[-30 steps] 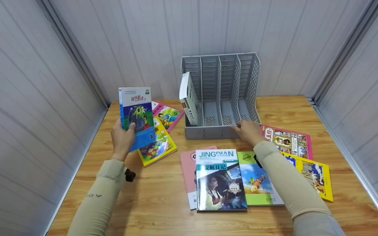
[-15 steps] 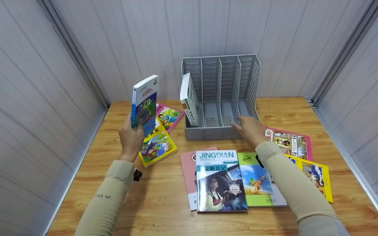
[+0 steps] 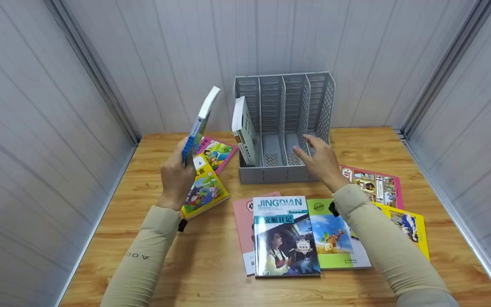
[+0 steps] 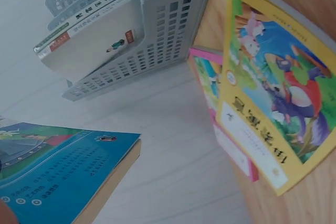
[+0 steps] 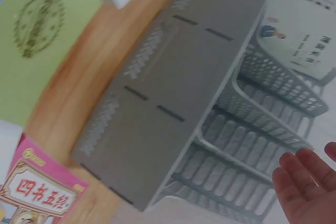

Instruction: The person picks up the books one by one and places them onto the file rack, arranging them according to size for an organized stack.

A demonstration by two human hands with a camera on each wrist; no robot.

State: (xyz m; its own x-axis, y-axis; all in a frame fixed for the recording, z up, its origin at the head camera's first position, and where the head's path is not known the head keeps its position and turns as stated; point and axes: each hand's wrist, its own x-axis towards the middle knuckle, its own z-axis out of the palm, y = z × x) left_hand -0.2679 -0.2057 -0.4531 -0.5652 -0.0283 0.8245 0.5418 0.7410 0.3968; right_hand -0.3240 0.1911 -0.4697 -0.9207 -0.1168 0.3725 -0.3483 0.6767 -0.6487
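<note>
Book point(image 3: 197, 130) gripped by left hand point(image 3: 177, 177) has turned edge-on, seemingly suiting the rack point(image 3: 277, 175) — right hand point(image 3: 323, 161), thumb spread, has left its front edge.

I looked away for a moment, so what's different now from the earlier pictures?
The left hand has moved the blue paperback right, toward the gray file organizer, turning its cover from facing the head camera to nearly edge-on. The right hand has lifted off the organizer's front edge. The white book inside and the loose books stayed put.
</note>
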